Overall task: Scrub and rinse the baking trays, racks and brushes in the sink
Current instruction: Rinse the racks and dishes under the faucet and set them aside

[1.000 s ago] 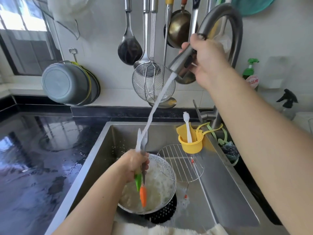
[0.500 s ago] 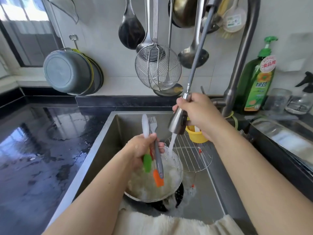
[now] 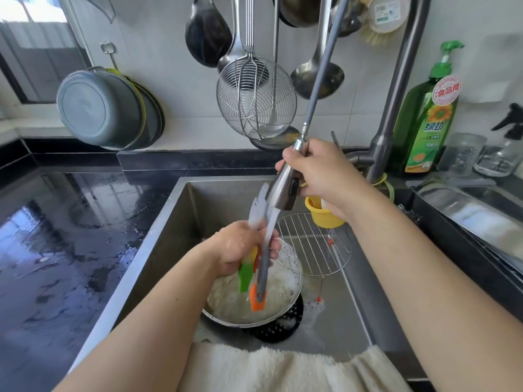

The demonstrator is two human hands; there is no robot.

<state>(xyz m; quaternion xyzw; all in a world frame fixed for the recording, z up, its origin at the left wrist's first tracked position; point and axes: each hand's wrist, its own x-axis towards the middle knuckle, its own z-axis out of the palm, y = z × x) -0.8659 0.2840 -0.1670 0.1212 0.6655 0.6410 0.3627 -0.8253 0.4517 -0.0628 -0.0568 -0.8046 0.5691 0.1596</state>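
Observation:
My left hand [image 3: 242,250] grips a bundle of brushes [image 3: 259,267] over the steel sink [image 3: 169,222], with their pale heads up and green, orange and grey handles down. My right hand [image 3: 319,172] holds the pull-out faucet sprayer [image 3: 283,190] just above the brush heads, and water runs down over them. Under the brushes sits a round metal pan [image 3: 283,304] full of foamy water. A round wire rack [image 3: 317,247] leans in the sink to its right. A black perforated tray [image 3: 278,328] lies beneath the pan.
A yellow cup [image 3: 322,216] hangs at the sink's back wall. Ladles and a wire skimmer [image 3: 256,100] hang over the sink. A green dish soap bottle [image 3: 427,120] stands by the faucet neck [image 3: 396,89]. Wet black counter [image 3: 56,236] lies left; a white towel [image 3: 268,369] drapes the front edge.
My right hand pulled the sprayer down from high up to just above the brush heads. My left hand raised the brushes slightly, and the view tilted up.

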